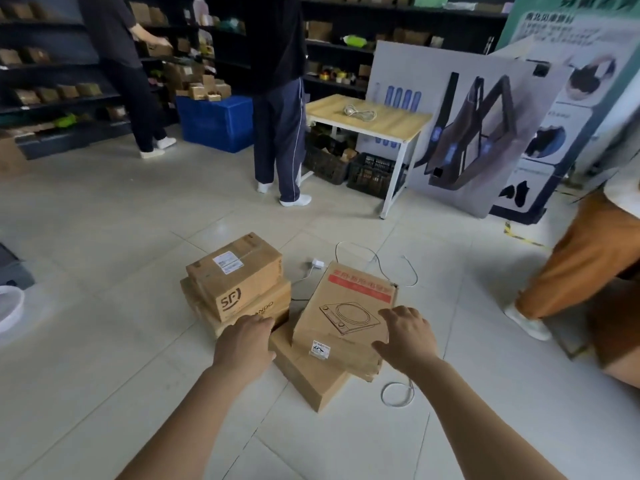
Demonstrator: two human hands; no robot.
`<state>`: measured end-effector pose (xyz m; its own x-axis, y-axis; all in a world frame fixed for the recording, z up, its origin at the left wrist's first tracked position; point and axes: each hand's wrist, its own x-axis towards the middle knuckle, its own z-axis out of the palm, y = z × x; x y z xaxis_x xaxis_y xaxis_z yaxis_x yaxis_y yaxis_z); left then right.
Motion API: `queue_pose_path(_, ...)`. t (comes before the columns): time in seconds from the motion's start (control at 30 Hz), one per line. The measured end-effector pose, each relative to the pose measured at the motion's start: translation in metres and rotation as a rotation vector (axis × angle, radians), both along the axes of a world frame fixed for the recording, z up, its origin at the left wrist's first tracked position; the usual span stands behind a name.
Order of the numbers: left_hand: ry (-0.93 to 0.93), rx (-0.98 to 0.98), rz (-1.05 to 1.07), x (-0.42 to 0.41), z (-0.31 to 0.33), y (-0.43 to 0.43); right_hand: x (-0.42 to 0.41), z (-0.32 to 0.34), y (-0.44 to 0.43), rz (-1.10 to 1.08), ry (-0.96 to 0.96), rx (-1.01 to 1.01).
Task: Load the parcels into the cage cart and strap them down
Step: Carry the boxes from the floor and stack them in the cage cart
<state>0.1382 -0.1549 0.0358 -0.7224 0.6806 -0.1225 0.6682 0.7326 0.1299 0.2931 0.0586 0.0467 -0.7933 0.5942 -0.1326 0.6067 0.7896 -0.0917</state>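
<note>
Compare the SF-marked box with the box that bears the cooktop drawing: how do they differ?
The SF box is tall and blocky; the cooktop box is flat and broad. The SF box carries white shipping labels on top; the cooktop box carries a red band and a line drawing. Both are brown cardboard, each topping a stack on the floor.

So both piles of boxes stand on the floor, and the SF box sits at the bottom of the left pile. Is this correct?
Not quite. The head view shows the SF box on top of the left pile, resting on a wider box, not at the bottom. Both piles do stand on the floor.
</note>
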Motion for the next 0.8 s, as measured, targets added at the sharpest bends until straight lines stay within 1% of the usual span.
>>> queue_pose_path(0.23,-0.158,-0.011,0.078,-0.031,-0.055,0.107,-0.034,-0.037,0.116,0.026,-0.122,-0.003)
queue_pose_path(0.4,-0.245,-0.009,0.160,-0.056,-0.089,0.168,-0.065,-0.064,0.185,0.037,-0.202,-0.055)
queue_pose_path(0.53,-0.334,-0.065,0.224,-0.082,-0.119,0.216,-0.101,-0.091,0.238,0.049,-0.245,-0.080)
queue_pose_path(0.63,-0.412,-0.067,0.294,-0.104,-0.145,0.252,-0.131,-0.113,0.275,0.072,-0.285,-0.093)
queue_pose_path(0.8,-0.469,-0.078,0.354,-0.132,-0.186,0.302,-0.177,-0.146,0.333,0.122,-0.350,-0.108)
